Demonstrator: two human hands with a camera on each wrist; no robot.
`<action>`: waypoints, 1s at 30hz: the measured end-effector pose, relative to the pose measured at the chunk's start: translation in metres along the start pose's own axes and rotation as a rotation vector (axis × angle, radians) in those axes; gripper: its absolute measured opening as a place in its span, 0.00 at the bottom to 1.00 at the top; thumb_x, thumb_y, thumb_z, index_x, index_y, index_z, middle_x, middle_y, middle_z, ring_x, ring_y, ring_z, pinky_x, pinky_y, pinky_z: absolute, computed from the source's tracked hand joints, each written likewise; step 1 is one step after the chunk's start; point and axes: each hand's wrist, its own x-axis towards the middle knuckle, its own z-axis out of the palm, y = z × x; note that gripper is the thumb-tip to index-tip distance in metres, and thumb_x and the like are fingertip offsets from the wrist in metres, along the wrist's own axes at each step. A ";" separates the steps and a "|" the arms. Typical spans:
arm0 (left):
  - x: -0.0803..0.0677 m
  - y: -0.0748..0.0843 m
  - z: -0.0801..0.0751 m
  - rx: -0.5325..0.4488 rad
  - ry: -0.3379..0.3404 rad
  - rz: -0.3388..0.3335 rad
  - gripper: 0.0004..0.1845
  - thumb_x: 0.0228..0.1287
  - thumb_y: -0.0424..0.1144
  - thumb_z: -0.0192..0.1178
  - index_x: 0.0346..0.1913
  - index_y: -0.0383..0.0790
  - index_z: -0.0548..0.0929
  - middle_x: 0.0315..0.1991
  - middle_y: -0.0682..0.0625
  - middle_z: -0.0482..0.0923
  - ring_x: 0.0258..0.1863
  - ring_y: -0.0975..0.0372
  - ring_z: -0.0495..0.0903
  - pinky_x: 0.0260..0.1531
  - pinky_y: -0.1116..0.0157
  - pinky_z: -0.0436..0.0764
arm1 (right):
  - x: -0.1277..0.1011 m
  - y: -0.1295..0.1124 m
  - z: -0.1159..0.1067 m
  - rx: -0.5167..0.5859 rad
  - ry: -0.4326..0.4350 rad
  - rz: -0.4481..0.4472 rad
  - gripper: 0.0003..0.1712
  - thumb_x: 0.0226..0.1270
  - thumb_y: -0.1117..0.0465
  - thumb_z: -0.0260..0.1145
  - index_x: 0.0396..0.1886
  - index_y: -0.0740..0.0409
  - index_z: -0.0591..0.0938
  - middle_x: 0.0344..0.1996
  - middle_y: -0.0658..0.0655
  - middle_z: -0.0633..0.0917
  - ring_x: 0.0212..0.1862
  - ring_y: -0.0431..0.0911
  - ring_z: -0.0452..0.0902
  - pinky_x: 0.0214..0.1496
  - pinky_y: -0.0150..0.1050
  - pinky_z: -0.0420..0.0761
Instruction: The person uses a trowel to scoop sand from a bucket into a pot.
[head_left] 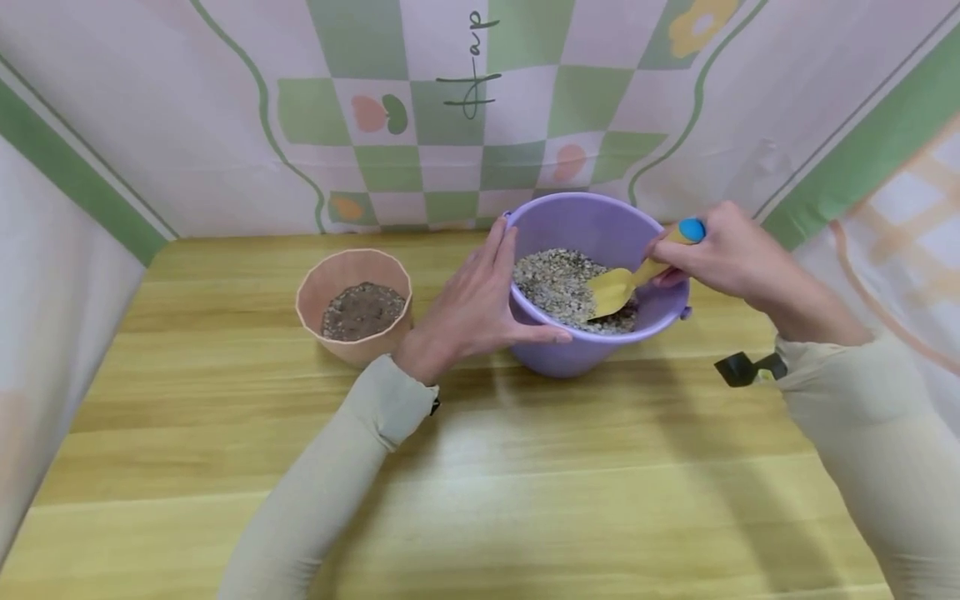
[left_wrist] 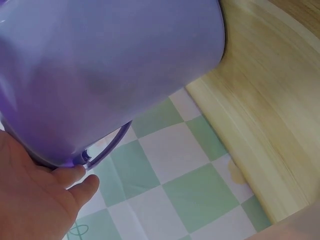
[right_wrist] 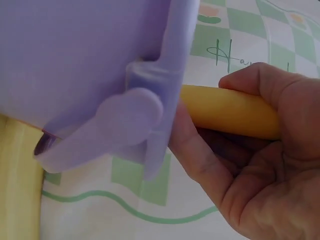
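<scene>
Right hand grip: right hand (head_left: 731, 250) has its fingers curled round the handle of the yellow scoop (head_left: 626, 283), close to the blue cap at the handle's end; the right wrist view shows the fingers (right_wrist: 260, 82) wrapped over the handle and the thumb under it.
Yellow scoop: blade tilted down into the gravel mix (head_left: 558, 287), its tip in the grains at the near right of the bucket's fill; the handle crosses over the right rim.
Purple bucket: purple bucket (head_left: 592, 225) stands upright on the wooden table (head_left: 525, 467), toward the back and right of centre, partly filled with pale speckled gravel mix.
Left hand: left hand (head_left: 472, 304) lies flat and relaxed against the bucket's left outer wall, fingers straight, thumb reaching along the near rim; nothing is clasped. In the left wrist view the fingertips (left_wrist: 82, 187) sit by the bucket's handle pivot.
Pink pot: pink pot (head_left: 354, 304) stands just left of the left hand, apart from the bucket, holding darker brown soil (head_left: 363, 310).
Backdrop: checked green and pink cloth (head_left: 465, 125) hangs behind the table.
Sleeves: both arms wear pale beige sleeves (head_left: 330, 483).
</scene>
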 end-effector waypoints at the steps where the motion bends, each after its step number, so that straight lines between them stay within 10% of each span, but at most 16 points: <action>1: 0.000 0.000 0.000 0.000 0.001 -0.001 0.78 0.35 0.86 0.58 0.80 0.43 0.34 0.81 0.49 0.28 0.77 0.51 0.49 0.73 0.53 0.59 | 0.001 0.001 0.001 0.029 -0.003 0.005 0.14 0.70 0.63 0.65 0.36 0.73 0.87 0.24 0.57 0.89 0.28 0.48 0.88 0.31 0.34 0.86; 30: 0.002 0.001 0.001 -0.029 -0.008 0.008 0.79 0.35 0.86 0.59 0.80 0.42 0.31 0.80 0.50 0.22 0.78 0.52 0.47 0.73 0.54 0.58 | 0.006 0.008 0.028 0.342 0.023 -0.037 0.11 0.72 0.65 0.62 0.39 0.70 0.87 0.28 0.57 0.90 0.26 0.47 0.87 0.30 0.42 0.86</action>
